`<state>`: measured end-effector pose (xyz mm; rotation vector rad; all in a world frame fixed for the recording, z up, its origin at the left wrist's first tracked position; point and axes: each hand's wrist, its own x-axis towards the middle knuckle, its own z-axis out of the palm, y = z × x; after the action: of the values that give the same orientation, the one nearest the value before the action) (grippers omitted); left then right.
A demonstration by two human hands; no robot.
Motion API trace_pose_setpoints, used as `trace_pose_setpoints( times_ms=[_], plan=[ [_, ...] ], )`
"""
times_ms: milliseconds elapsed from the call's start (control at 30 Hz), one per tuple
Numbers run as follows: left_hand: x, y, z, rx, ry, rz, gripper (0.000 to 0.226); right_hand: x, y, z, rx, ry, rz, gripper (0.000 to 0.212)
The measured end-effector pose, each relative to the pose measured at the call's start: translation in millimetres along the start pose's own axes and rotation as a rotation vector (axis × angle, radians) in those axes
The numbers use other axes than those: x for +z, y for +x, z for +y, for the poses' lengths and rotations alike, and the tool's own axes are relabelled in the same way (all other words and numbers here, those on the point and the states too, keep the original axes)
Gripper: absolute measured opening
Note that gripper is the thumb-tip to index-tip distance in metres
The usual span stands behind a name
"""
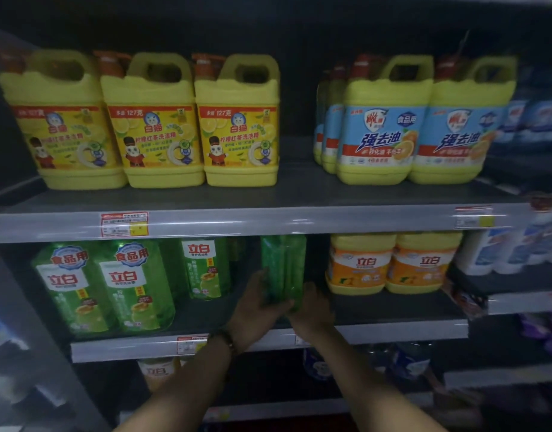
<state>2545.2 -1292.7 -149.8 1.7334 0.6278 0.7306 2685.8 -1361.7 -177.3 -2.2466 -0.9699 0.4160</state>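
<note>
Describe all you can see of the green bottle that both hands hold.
The green bottle looks like translucent plastic, with no label showing. It stands upright on or just above the dark shelf; its top is hidden behind the shelf edge above. The left hand and right hand grip its lower part.

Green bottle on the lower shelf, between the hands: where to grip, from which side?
Lower body, from the front, a hand on each flank. The green bottle stands upright, its top hidden behind the shelf edge above; left hand and right hand clasp it there.
</note>
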Motion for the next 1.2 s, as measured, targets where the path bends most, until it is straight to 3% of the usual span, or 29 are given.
trace_pose_setpoints(
  times_ms=[200,367,467,567,667,767,833,933,1000,1100,1200],
  plan=[
    [-12.6,8.7,1.4,-0.063,0.138,0.004,0.069,-1.8,-18.7,14.9,-0.151,-0.131,-0.067,0.046],
    [1.9,17.7,11.3,-0.073,0.123,0.003,0.086,-17.3,-47.0,17.1,-0.355,-0.339,-0.116,0.054],
    [3.6,28.1,12.2,-0.072,0.103,0.016,0.073,-29.7,-43.8,28.8,-0.457,-0.362,-0.181,0.044],
    [1.1,31.9,14.8,-0.054,0.125,-0.022,0.062,-45.2,-29.6,38.2,-0.402,-0.185,-0.078,0.042],
    [-8.8,32.7,16.0,-0.073,0.084,-0.098,0.056,-56.3,-15.5,36.6,-0.292,0.109,0.012,0.067],
    [-21.7,32.1,16.2,-0.127,-0.019,-0.172,0.057,-65.7,-3.5,25.5,-0.215,0.225,-0.056,0.095],
    [-29.3,26.4,17.7,-0.148,-0.059,-0.200,0.053,-67.0,0.1,17.0,-0.264,0.231,-0.130,0.084],
    [-37.0,15.3,9.1,-0.129,0.050,-0.135,0.056,-59.4,-0.5,6.9,-0.334,0.194,-0.159,0.049],
    [-42.0,4.8,0.1,-0.104,0.159,-0.025,0.054,-53.0,-1.8,1.6,-0.338,0.201,-0.162,0.046],
    [-51.2,-16.8,-7.9,-0.066,0.347,0.096,0.022,-41.9,-2.4,-8.4,-0.334,0.183,-0.158,0.051],
    [-66.4,-34.0,-15.5,-0.031,0.469,0.130,0.024,-25.9,-7.8,-24.4,-0.384,0.168,-0.155,0.040]
  ],
)
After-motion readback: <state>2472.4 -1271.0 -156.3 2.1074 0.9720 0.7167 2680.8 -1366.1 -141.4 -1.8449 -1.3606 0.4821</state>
